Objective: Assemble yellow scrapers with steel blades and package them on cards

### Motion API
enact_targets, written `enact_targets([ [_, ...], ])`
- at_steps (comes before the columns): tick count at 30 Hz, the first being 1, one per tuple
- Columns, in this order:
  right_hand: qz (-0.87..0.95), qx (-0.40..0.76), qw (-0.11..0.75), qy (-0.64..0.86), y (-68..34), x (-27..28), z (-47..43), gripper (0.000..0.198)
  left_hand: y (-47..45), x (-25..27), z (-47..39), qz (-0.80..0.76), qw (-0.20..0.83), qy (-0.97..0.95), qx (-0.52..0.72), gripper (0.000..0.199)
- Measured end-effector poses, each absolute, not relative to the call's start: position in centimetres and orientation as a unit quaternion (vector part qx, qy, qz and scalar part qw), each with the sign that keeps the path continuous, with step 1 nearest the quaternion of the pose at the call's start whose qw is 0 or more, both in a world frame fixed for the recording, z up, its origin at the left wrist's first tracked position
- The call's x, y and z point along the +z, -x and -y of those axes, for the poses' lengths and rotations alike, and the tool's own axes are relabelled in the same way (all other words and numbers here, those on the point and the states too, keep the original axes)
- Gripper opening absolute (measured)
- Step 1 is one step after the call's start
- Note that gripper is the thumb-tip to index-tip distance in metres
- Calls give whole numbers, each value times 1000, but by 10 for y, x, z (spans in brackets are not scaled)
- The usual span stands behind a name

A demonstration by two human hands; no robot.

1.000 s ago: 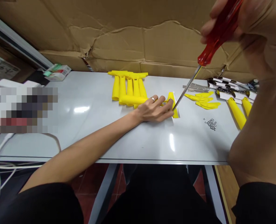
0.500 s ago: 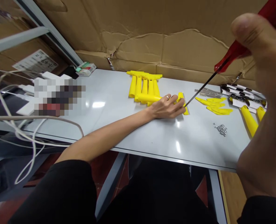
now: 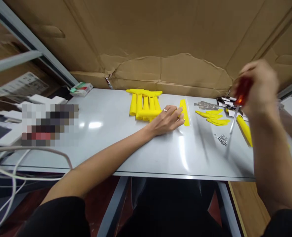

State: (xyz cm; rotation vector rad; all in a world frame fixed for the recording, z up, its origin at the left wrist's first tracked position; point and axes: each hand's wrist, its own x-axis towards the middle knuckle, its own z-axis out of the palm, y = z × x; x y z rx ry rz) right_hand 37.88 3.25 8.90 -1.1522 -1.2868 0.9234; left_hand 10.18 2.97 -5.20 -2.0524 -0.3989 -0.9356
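On the table, my left hand (image 3: 169,120) is closed over a yellow T-shaped scraper (image 3: 185,113) lying flat, its handle pointing left. A thin see-through or shiny strip shows along the scraper's right edge. Raised above the table at the right, my right hand (image 3: 263,85) is wrapped round the red handle of a screwdriver (image 3: 243,90). The screwdriver's shaft slants down, its tip just right of a small heap of screws (image 3: 222,140) and seemingly above the tabletop. Motion blurs this hand.
Several yellow T-shaped handles (image 3: 146,98) lie in a row behind my left hand. Flat yellow pieces (image 3: 214,118) and thin metal strips (image 3: 205,105) lie right of the scraper. White cables (image 3: 14,177) hang at the left. Cardboard (image 3: 136,39) stands along the back.
My right hand has moved away from the camera, taking the screwdriver's tip off the scraper and over near the screws. The left hand stays on the scraper. The view has shifted slightly.
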Motion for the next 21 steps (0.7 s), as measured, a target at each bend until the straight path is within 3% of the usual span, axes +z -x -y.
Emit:
enact_targets([
  [5,581,536,407,457,-343,24,-9,28,-104,-51,-23,118,396,829,-377,11],
  [8,627,538,352,440,-338,9,0,40,-106,-50,-22,112,392,832,-375,9],
  [21,701,452,321,449,-341,11,9,39,-103,-44,-17,77,378,843,-375,11],
])
